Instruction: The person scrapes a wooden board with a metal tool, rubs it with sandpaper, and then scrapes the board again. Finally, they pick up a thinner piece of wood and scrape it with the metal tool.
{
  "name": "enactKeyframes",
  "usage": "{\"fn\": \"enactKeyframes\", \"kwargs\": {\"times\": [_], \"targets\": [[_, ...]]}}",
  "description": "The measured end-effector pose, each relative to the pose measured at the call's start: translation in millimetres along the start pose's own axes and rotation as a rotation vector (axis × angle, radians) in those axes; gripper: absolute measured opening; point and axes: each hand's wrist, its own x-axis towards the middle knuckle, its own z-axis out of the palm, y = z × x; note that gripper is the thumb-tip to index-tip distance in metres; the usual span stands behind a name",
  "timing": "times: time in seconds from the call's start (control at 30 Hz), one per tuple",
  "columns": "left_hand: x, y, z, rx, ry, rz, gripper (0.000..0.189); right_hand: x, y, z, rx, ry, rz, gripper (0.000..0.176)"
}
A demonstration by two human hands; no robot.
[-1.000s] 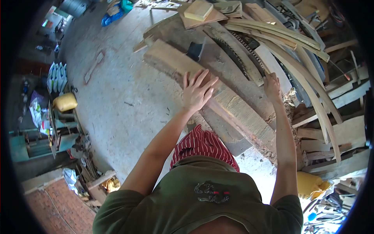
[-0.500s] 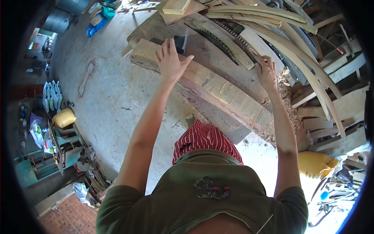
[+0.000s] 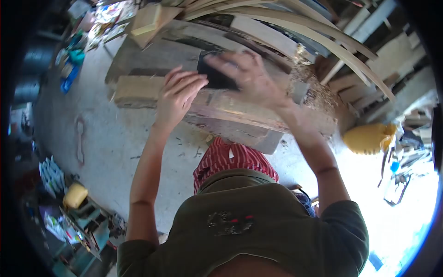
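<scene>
A flat black sheet point(image 3: 217, 77), stiff-looking and roughly rectangular, stands out between my two hands above a thick wooden beam point(image 3: 134, 90). At its left edge my left hand point(image 3: 177, 94) has its fingers bent together, with the fingertips over the sheet's edge. My right hand point(image 3: 254, 76) overlaps the upper right of the sheet and is smeared by motion, so its grip cannot be made out. The beam lies across a broad, worn wooden slab point(image 3: 122, 57) in front of me.
Curved wooden strips point(image 3: 318, 34) are piled behind and to the right. Wood shavings point(image 3: 323, 92) gather beyond the slab's right end. A pale wood block point(image 3: 146, 21) sits at the far left corner. A yellow sack point(image 3: 369, 138) lies at right, a yellow jerrycan point(image 3: 74, 195) at left.
My right hand has left the curved wood strips and moved left to the black sheet. More of the sheet now shows between my hands. The whole view has turned.
</scene>
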Motion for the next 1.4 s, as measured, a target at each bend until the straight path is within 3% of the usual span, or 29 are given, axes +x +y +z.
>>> {"fn": "enactKeyframes", "kwargs": {"times": [0.03, 0.1, 0.13, 0.2, 0.27, 0.33, 0.4, 0.43, 0.5, 0.53, 0.57, 0.6, 0.67, 0.7, 0.73, 0.77, 0.8, 0.93, 1.0, 1.07, 1.1, 1.17, 1.2, 1.27, 1.33, 1.4], "targets": [[0, 4, -1, -0.049, 0.022, 0.027, 0.023, -6, -3, 9, -0.022, -0.002, 0.024, 0.076], [-5, 8, -13, -0.037, -0.007, 0.067, 0.022, -20, -6, 40, 0.156, -0.339, 0.116, 0.065], [-12, 10, -16, -0.042, -0.013, 0.079, 0.022, -19, -21, 41, 0.154, -0.331, 0.127, 0.065], [-31, 13, -13, -0.113, 0.044, -0.042, 0.029, -25, -62, 43, 0.119, -0.057, 0.174, 0.054], [-48, 11, -15, -0.130, 0.033, -0.059, 0.032, -21, -79, 64, 0.030, -0.016, 0.139, 0.056], [-60, 4, -11, -0.192, 0.156, -0.093, 0.037, -41, -82, 78, -0.077, 0.020, 0.111, 0.058], [-69, -7, -5, -0.162, 0.093, -0.147, 0.037, -73, -75, 96, -0.060, -0.157, 0.204, 0.060], [-70, -10, -2, -0.101, 0.025, -0.219, 0.039, -97, -63, 94, -0.348, -0.390, 0.139, 0.062], [-61, -15, 13, -0.147, -0.016, -0.232, 0.038, -167, -31, 58, -0.332, -0.354, 0.441, 0.062], [-59, -15, 21, -0.175, -0.051, -0.265, 0.037, -212, -3, 52, -0.170, 0.032, 0.529, 0.063], [-54, -15, 34, -0.148, -0.072, -0.289, 0.034, -237, 5, 22, -0.197, 0.056, 0.800, 0.063], [-50, -16, 48, -0.148, -0.073, -0.288, 0.034, -267, 26, 10, -0.334, 0.197, 0.848, 0.061], [-41, -13, 73, -0.048, -0.150, -0.248, 0.029, -296, 50, -14, -0.495, 0.276, 1.041, 0.057], [-37, -7, 77, -0.045, -0.146, -0.246, 0.029, -297, 57, -8, -0.505, 0.335, 1.053, 0.053], [-32, -1, 81, 0.106, -0.156, -0.199, 0.027, -286, 46, 6, -0.411, 0.431, 0.941, 0.052], [-29, 2, 83, 0.257, -0.167, -0.149, 0.025, -266, 33, 28, -0.382, 0.386, 0.721, 0.053], [-28, 3, 85, 0.263, -0.165, -0.148, 0.025, -228, -1, 41, -0.288, 0.241, 0.751, 0.055], [-26, 2, 85, 0.290, -0.154, -0.148, 0.022, -231, -13, 30, -0.228, 0.156, 0.672, 0.061], [-27, 4, 84, 0.292, -0.136, -0.142, 0.022, -286, 31, 3, -0.398, 0.263, 0.845, 0.059], [-27, 4, 83, 0.296, -0.141, -0.134, 0.023, -335, 77, -25, -0.135, 0.439, 1.107, 0.059], [-27, 3, 84, 0.298, -0.132, -0.145, 0.023, -333, 77, -18, -0.133, 0.442, 1.098, 0.059], [-28, 2, 85, 0.312, -0.126, -0.148, 0.022, -323, 67, -1, -0.527, 0.453, 1.029, 0.060], [-29, 2, 87, 0.321, -0.127, -0.151, 0.022, -306, 44, 7, -0.501, 0.369, 0.779, 0.060], [-30, 5, 87, 0.324, -0.122, -0.157, 0.022, -256, -9, 30, -0.385, 0.215, 0.789, 0.062], [-26, 3, 87, 0.330, -0.113, -0.143, 0.022, -269, 0, 20, -0.383, 0.174, 0.768, 0.060], [-29, 3, 87, 0.334, -0.106, -0.138, 0.021, -309, 40, -4, -0.477, 0.300, 0.847, 0.059]]}}
